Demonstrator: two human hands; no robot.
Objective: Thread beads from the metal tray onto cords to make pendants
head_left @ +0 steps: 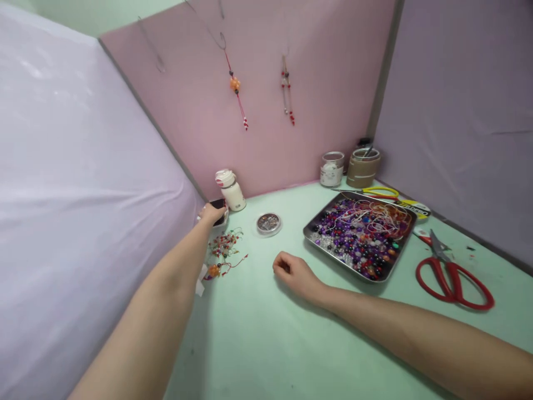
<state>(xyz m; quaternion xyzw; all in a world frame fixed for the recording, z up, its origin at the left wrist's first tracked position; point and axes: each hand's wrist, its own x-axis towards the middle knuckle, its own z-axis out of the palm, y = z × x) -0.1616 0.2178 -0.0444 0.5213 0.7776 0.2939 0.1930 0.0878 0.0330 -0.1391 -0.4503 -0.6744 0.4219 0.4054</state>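
My left hand (pixel 211 214) reaches to the far left corner of the table, its fingers closed on a small dark object (pixel 219 204) that sits in a small white dish (pixel 222 221). A white bottle (pixel 231 190) stands right behind it. My right hand (pixel 292 273) rests on the green table (pixel 266 333) with fingers curled in a loose fist, and nothing shows in it. Finished beaded strands (pixel 224 250) lie between the hands, near my left forearm. A metal tray (pixel 361 233) of mixed beads and cord lies to the right of my right hand.
A small round tin (pixel 268 223) sits mid-table. Red scissors (pixel 452 275) lie at the right, yellow-handled pliers (pixel 381 193) behind the tray. Two jars (pixel 347 168) stand at the back wall. Two beaded ornaments (pixel 237 86) hang on the pink wall.
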